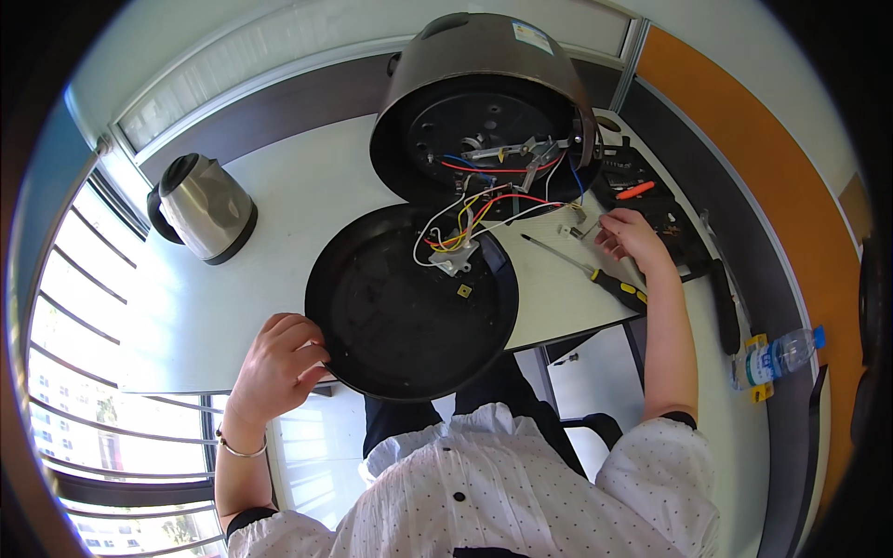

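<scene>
A black round base cover, shaped like a shallow dish, sits in front of me at the table's near edge. My left hand is closed on its left rim. Red, yellow and white wires run from a small metal part over the cover into the upturned dark appliance body. A small square brass-coloured piece lies inside the cover. On the right, my right hand has its fingertips drawn together beside a small light-coloured part; what they hold is too small to tell.
A screwdriver with a black and yellow handle lies near my right hand. Behind it is a black tool case with an orange-handled tool. A steel kettle stands at left, a plastic bottle at right.
</scene>
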Demonstrator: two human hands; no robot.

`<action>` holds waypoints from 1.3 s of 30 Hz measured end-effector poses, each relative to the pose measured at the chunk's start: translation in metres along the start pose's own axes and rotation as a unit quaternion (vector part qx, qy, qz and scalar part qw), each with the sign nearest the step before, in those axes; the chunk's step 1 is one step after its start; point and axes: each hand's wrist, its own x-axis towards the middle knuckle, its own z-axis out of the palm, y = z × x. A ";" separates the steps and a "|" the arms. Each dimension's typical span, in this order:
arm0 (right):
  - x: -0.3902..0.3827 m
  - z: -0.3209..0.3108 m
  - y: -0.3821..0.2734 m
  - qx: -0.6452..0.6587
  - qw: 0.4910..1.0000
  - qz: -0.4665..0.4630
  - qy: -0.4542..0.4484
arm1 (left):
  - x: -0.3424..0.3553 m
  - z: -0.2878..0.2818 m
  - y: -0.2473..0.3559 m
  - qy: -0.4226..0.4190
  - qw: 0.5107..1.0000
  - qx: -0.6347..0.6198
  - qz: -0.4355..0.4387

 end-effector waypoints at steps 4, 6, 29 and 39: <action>0.000 0.000 -0.001 -0.011 1.000 -0.007 0.014 | -0.001 -0.007 0.000 -0.032 0.999 -0.020 -0.028; 0.000 0.000 0.000 -0.020 1.000 -0.008 0.012 | -0.001 -0.014 -0.001 -0.053 0.998 -0.029 -0.028; -0.008 0.007 0.014 -0.095 0.992 -0.054 0.066 | 0.251 0.043 0.052 0.295 0.951 -0.004 0.091; -0.058 0.048 -0.001 -0.143 0.905 -0.284 0.282 | 0.267 0.055 0.039 0.268 0.960 0.040 0.073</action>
